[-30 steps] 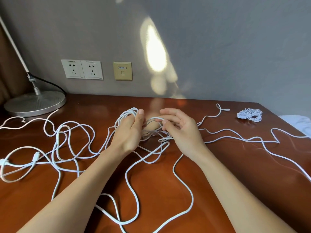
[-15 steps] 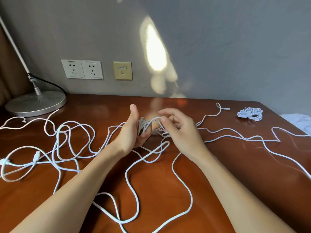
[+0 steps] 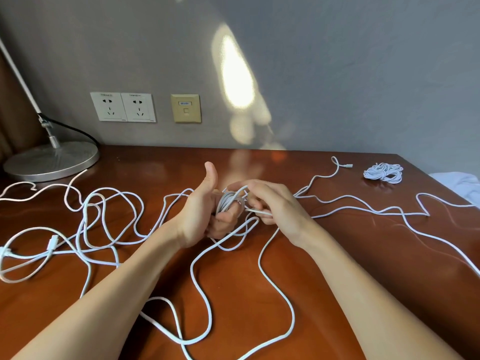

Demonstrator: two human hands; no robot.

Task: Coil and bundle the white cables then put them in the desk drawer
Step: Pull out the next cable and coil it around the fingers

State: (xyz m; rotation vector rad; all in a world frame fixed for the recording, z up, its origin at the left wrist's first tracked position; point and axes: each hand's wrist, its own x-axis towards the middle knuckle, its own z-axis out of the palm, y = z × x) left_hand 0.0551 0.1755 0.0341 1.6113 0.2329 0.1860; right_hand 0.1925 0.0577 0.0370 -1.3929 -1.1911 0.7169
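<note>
1. The coil (image 3: pixel 228 202) you are winding sits around the curled fingers of your left hand (image 3: pixel 200 219). They clasp it, and the thumb stands straight up, clear of the loops.
2. Your right hand (image 3: pixel 279 206) is just beside the coil, and its fingertips (image 3: pixel 255 202) pinch the running strand that feeds the loops.
3. A second ago your left hand lay palm-down inside a wide ring. It has since turned thumb-up, and the loops have drawn into a tight hank on your fingers. I judge the winding of this cable to be well under way but not finished.
4. A long tail (image 3: pixel 259 263) trails from below your right fingers toward you across the desk (image 3: pixel 350 268), so plenty of length remains.
5. Left of your left fingers lies a loose tangle (image 3: pixel 89 211). Well to the right of your right fingers rests one finished bundle (image 3: pixel 383 173). No drawer shows.
</note>
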